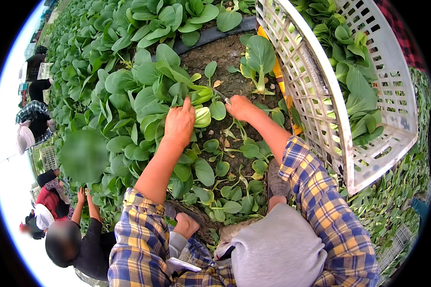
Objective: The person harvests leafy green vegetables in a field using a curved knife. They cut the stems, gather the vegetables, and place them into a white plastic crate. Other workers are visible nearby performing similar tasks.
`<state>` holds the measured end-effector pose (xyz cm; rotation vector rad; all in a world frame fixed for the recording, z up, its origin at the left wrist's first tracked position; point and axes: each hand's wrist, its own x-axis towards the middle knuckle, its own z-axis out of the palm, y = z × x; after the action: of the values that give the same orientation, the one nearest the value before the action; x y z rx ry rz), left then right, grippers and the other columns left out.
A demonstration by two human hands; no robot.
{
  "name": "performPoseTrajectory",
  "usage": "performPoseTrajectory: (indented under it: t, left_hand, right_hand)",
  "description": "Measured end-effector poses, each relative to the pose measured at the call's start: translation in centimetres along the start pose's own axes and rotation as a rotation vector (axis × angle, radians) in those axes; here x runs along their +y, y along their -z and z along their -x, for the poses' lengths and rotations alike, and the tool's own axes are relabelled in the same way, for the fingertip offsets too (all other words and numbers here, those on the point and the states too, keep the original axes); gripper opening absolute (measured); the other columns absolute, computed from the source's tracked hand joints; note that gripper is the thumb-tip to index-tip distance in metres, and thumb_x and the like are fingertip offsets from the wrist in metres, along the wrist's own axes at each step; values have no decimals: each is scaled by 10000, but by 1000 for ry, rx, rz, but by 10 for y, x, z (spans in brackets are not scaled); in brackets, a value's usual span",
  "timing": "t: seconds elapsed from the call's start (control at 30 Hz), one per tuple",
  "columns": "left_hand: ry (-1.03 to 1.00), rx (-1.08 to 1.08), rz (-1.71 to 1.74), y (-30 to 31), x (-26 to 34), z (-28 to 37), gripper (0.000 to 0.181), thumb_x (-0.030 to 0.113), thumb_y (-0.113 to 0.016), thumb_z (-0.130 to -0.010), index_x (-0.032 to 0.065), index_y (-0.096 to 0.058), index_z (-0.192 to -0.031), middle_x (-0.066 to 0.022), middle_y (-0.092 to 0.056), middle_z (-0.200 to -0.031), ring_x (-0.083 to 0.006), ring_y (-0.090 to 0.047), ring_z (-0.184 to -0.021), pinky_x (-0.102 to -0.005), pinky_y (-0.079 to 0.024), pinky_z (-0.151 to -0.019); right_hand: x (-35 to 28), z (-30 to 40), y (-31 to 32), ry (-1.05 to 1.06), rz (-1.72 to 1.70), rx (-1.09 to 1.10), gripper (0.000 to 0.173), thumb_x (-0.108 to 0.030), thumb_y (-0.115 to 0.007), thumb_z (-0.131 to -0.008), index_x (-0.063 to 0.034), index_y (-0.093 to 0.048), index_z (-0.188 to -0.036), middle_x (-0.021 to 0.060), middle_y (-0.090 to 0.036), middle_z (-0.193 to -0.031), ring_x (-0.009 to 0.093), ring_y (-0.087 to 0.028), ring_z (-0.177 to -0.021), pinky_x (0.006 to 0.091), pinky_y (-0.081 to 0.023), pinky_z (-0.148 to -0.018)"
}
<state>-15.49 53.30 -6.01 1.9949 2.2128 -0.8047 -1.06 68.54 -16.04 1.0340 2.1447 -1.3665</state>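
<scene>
My left hand (180, 123) is closed around leafy bok choy at the edge of the growing bed. The pale, rounded base of one bok choy head (202, 117) shows beside the fingers. Just above it lies a second green stalk base (203, 94). My right hand (240, 107) grips a thin metal cutting tool; its narrow blade (221, 94) points towards that second base. The fist hides most of the tool's handle, so its exact kind is unclear. A single bok choy plant (260, 61) stands on the soil beyond my right hand.
At the right a white plastic crate (384, 154) holds bok choy heads (361, 93). A yellow bag (279, 77) lies against its side. Small leafy plants (233, 193) cover soil between my shoes. A dark hose or strip (215, 36) crosses behind. Other people (93, 247) work at the left.
</scene>
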Motion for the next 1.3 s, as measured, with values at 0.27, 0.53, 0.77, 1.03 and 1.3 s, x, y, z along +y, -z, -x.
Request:
performPoseTrajectory:
  t: [0.27, 0.53, 0.77, 1.03, 1.3]
  left_hand:
    - [-19, -20, -71, -3, 5, 14, 405, 186, -617, -781, 31, -607, -1155, -199, -503, -1332, -181, -638, -901, -334, -414, -929]
    - [-10, -65, -78, -11, 13, 29, 427, 218, -618, -789, 31, -613, -1174, -190, -511, -1328, -185, -633, -908, -336, -410, -897]
    - [43, 6, -51, -22, 18, 33, 414, 198, -618, -787, 37, -606, -1169, -204, -479, -1373, -171, -634, -937, -318, -420, -916]
    - [49, -23, 2, -13, 19, 34, 416, 142, -673, -714, 37, -605, -1111, -181, -479, -1385, -203, -633, -957, -295, -440, -871]
    - [104, -5, 77, -16, 24, 67, 374, 106, -630, -738, 28, -590, -1101, -149, -470, -1397, -172, -642, -857, -308, -448, -848]
  right_hand:
    - [-6, 18, -2, -40, -210, -58, 272, -217, -523, -905, 53, -553, -885, 170, -590, -678, 290, -563, -470, 441, -455, -476]
    - [-14, 2, -13, 16, -135, -27, 271, -204, -524, -898, 40, -510, -781, 144, -530, -604, 264, -530, -423, 413, -431, -412]
    - [2, 29, -17, -25, -191, 7, 289, -230, -577, -900, 58, -589, -927, 231, -632, -734, 344, -626, -558, 448, -498, -545]
    - [-6, 27, -16, 14, -32, 27, 341, -277, -576, -899, 31, -642, -1029, 286, -646, -1038, 436, -619, -993, 486, -496, -869]
    - [-15, 68, -25, 51, 38, 80, 308, -303, -559, -931, -25, -634, -1037, 224, -663, -1007, 415, -630, -967, 492, -510, -828]
